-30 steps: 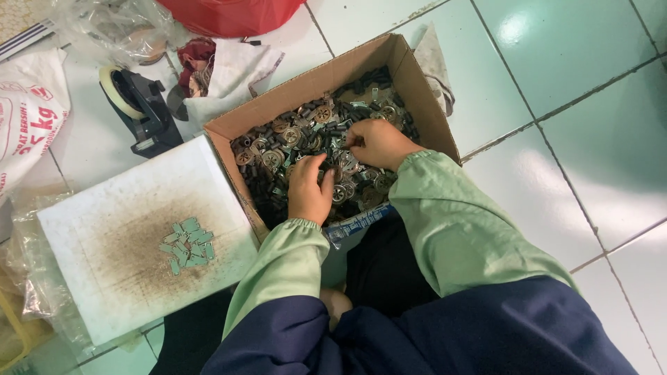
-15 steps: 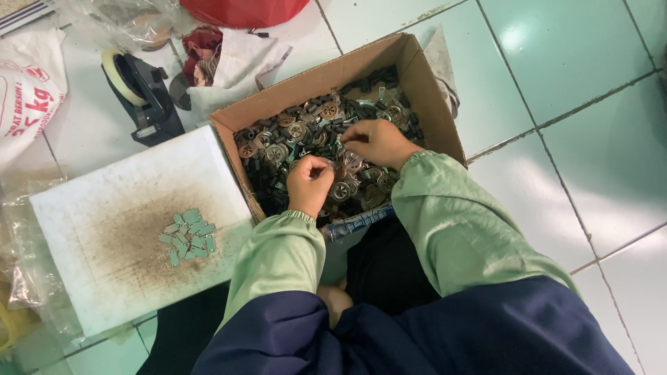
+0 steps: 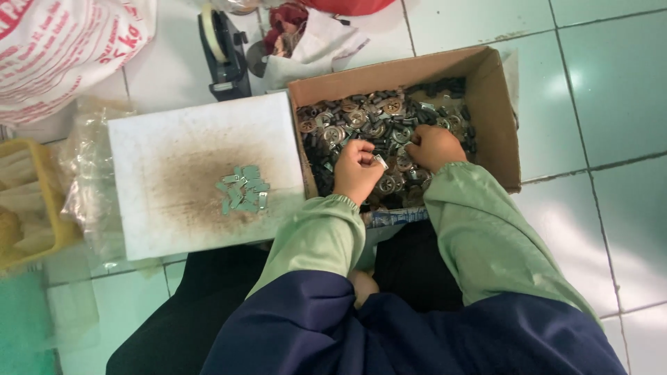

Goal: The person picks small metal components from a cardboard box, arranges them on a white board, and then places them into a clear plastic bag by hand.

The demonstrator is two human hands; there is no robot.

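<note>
An open cardboard box (image 3: 506, 118) on the tiled floor holds a heap of several small round metal and black parts (image 3: 361, 121). My left hand (image 3: 356, 170) is over the box's near left part, fingers closed on a small silvery piece (image 3: 381, 162). My right hand (image 3: 434, 147) rests fingers-down in the heap, digging among the parts; what it grips is hidden. Left of the box lies a stained white board (image 3: 174, 173) with a small pile of pale green flat pieces (image 3: 243, 189) on it. Both arms wear light green sleeves.
A black tape dispenser (image 3: 224, 52) and a crumpled white cloth (image 3: 306, 45) lie behind the board. A white printed sack (image 3: 66, 48) is at the top left. A yellow basket (image 3: 28, 201) and clear plastic bags (image 3: 87, 180) sit at the left.
The camera view has shifted, so everything sits further right. My left hand has lifted a small silvery piece out of the heap; my right hand stays in the box.
</note>
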